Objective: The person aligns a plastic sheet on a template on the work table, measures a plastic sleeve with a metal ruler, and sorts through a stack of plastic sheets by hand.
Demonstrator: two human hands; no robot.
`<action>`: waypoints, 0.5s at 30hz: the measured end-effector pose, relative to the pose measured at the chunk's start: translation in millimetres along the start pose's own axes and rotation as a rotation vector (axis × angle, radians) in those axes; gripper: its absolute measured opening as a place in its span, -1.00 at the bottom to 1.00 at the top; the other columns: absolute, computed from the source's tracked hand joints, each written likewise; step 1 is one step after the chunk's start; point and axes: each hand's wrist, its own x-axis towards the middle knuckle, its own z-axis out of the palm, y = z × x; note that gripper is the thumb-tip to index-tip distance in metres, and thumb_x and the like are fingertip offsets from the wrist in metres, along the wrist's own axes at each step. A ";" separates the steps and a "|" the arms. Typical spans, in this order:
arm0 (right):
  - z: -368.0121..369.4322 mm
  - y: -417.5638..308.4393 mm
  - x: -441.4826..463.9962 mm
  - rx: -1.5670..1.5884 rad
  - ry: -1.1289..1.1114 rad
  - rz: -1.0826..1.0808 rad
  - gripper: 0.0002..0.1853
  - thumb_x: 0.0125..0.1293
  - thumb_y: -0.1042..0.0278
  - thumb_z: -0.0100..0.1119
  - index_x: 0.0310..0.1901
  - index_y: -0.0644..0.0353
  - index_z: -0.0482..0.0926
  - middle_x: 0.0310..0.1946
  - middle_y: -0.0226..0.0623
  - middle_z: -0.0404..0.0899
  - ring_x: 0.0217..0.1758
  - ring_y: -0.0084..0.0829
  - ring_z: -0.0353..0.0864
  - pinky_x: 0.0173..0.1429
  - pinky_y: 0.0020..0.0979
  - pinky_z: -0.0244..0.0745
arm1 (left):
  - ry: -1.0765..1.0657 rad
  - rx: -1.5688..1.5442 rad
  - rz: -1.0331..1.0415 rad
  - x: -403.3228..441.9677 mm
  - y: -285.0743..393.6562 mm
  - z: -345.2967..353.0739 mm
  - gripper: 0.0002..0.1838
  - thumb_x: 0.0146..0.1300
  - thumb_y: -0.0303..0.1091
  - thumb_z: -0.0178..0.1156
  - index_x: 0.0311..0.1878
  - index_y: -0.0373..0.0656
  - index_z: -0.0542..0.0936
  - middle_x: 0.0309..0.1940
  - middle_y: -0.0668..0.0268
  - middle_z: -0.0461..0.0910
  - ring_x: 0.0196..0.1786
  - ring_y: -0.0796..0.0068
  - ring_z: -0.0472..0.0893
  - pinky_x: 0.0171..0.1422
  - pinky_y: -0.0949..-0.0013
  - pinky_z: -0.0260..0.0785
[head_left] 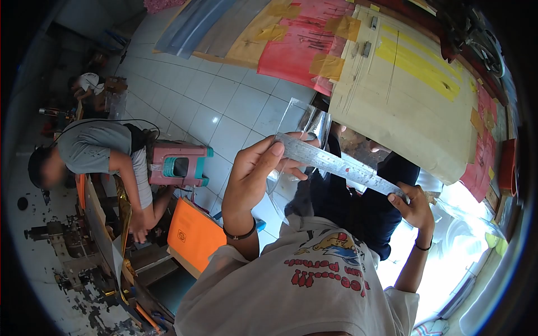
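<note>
A metal ruler [342, 165] is stretched between my two hands, slanting down to the right above my lap. My left hand [255, 173] pinches its upper left end, with the thumb on the face. Its lower right end is gripped by my right hand [414, 206], thumb on top. Clear plastic sheet [294, 120] hangs behind and beside my left hand; whether those fingers also hold it, I cannot tell.
A worktable [409, 101] covered in cream board, with red [297, 50] and yellow pieces, lies ahead. A co-worker in a grey shirt [95, 145] sits at a machine on the left, near a pink stool [176, 162] and an orange stack [193, 235]. Another person [89, 83] is farther back.
</note>
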 end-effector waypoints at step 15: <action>0.7 13.9 0.6 0.064 -0.043 0.043 -0.62 0.31 0.00 0.27 -0.30 0.24 0.63 -0.67 -0.23 0.48 -0.59 -0.39 0.45 -0.39 -0.34 0.32 | 0.026 0.036 -0.058 3.6 -9.0 3.9 -0.49 0.56 -0.21 -0.18 0.23 -0.54 0.41 0.06 -0.22 0.58 -0.02 -0.02 0.70 -0.11 0.17 0.63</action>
